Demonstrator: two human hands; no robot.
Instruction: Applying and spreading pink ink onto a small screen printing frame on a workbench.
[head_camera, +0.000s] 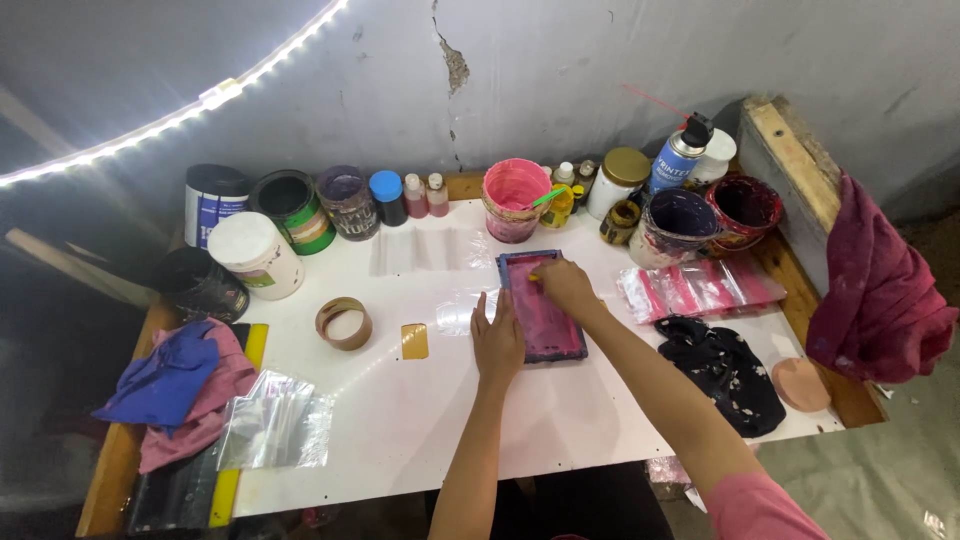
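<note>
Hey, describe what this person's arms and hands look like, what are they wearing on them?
Both forearms are bare down to the fingers. The left hand and the right hand wear no gloves, and no watch, ring or bracelet can be made out. A pink sleeve covers the right upper arm near the bottom edge of the picture. No sleeve shows on the left arm.

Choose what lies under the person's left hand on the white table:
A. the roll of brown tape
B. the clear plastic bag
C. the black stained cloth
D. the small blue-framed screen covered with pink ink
D: the left hand rests flat on the edge of the small blue-framed screen covered with pink ink, far from the other three things.
</note>
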